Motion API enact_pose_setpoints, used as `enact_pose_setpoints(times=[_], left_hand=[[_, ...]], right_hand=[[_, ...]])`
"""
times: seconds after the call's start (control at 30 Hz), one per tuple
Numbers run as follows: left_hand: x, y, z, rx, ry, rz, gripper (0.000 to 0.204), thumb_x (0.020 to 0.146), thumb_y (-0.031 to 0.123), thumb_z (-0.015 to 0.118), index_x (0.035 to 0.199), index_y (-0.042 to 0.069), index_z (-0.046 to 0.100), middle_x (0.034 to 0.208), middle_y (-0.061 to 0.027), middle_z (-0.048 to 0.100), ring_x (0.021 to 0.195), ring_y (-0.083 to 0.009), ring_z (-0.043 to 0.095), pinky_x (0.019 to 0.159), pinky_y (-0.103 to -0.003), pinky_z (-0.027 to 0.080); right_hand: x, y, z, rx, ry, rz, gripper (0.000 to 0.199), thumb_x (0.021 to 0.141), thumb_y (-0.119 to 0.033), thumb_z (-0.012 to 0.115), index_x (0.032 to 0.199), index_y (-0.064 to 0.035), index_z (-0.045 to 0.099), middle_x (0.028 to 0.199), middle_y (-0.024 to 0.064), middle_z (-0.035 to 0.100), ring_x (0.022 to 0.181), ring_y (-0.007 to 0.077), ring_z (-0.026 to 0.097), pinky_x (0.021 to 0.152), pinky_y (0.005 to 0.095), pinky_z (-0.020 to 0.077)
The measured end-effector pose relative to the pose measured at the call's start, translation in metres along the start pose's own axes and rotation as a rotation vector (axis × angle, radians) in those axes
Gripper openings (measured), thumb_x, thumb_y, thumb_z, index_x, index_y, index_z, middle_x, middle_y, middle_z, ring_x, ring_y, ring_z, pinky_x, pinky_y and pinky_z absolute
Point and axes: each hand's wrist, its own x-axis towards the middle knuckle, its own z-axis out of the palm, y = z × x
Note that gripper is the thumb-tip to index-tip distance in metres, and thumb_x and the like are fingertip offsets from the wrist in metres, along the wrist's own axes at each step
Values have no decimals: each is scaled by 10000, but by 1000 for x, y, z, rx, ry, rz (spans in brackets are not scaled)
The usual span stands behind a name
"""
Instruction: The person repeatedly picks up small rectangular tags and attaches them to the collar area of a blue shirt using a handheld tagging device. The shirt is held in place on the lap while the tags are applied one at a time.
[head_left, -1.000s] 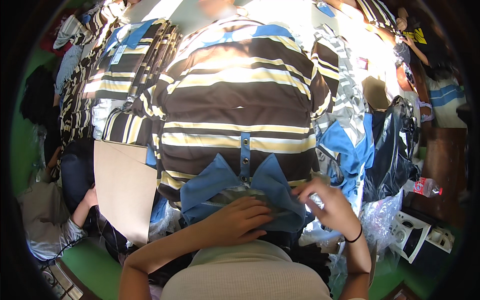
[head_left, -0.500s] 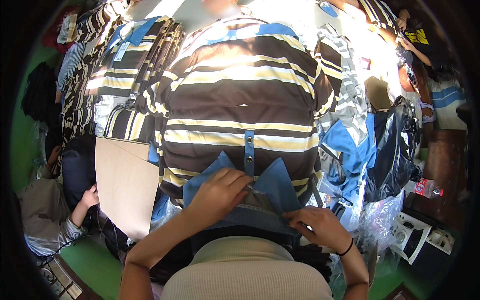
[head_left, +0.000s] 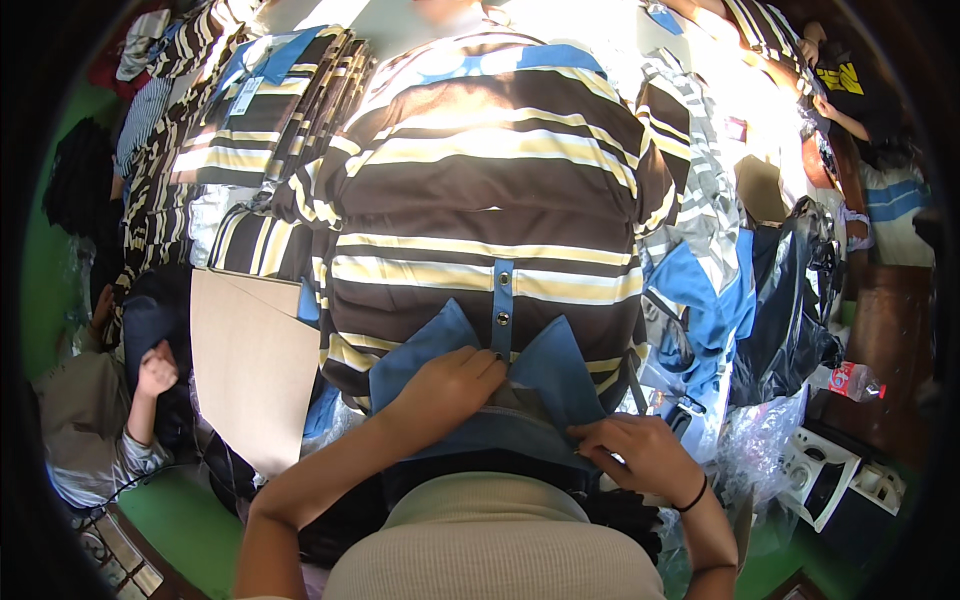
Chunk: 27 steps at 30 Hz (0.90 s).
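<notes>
A brown polo shirt (head_left: 490,185) with cream and white stripes lies spread before me, its blue collar toward my body. The blue placket (head_left: 503,310) has snap buttons and runs up from the collar opening. My left hand (head_left: 455,395) is closed on the neckline between the two blue collar points, its fingertips partly hidden. At the collar's right end, my right hand (head_left: 630,450) pinches the blue edge between thumb and fingers. A dark band on the wrist marks that arm.
Left of the shirt is a tan cardboard sheet (head_left: 250,365); beyond it, a stack of folded striped shirts (head_left: 235,150). A black plastic bag (head_left: 785,300), clear plastic wrap (head_left: 765,435) and a bottle (head_left: 853,381) lie right. A co-worker's hand (head_left: 157,370) is at far left.
My left hand has shifted slightly right along the neckline, its fingers more curled. My right hand stays in place. The co-worker's hand at left has risen.
</notes>
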Motion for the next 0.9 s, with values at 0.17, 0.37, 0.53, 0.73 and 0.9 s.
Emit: enact_pose_setpoints(times=[0.17, 0.37, 0.53, 0.73, 0.9], left_hand=[[-31, 30, -26, -429, -13, -212, 133, 822, 148, 569, 843, 17, 585, 823, -54, 572, 749, -171, 561, 631, -302, 460], [-63, 44, -47, -1496, -243, -1075, 305, 880, 185, 508, 1102, -21, 543, 1066, -155, 569, 972, -196, 551, 847, -300, 446], [-74, 42, -47, -2316, -123, -1161, 477, 874, 182, 483, 1262, -41, 320, 1259, -245, 383, 1188, -285, 389, 998, -337, 328], [-78, 60, -44, -2341, 244, -1133, 451, 861, 176, 456, 1250, -15, 333, 1334, -205, 314, 1255, -286, 301, 1021, -364, 293], [-66, 58, -36, -2052, 286, -1154, 420, 880, 227, 474, 1197, -37, 393, 1258, -180, 400, 1202, -269, 370, 1017, -366, 294]], right_hand=[[15, -1, -13, 23, -27, 128, 120, 715, -29, 627, 794, -65, 543, 821, 36, 640, 694, 217, 622, 570, 296, 487], [38, -3, -2, 34, 67, 32, 137, 746, -21, 613, 836, -55, 516, 822, 66, 614, 710, 239, 616, 582, 295, 484], [38, -9, 7, 266, 29, 42, 110, 780, -59, 583, 845, -63, 494, 825, 60, 594, 716, 236, 597, 585, 307, 480], [37, -14, 18, 352, -86, -6, 109, 800, -87, 572, 875, -86, 493, 1000, 34, 605, 817, 225, 587, 679, 311, 474], [36, -16, 18, 371, -101, 31, 104, 809, -74, 558, 878, -78, 481, 971, 43, 618, 811, 228, 605, 675, 298, 477]])
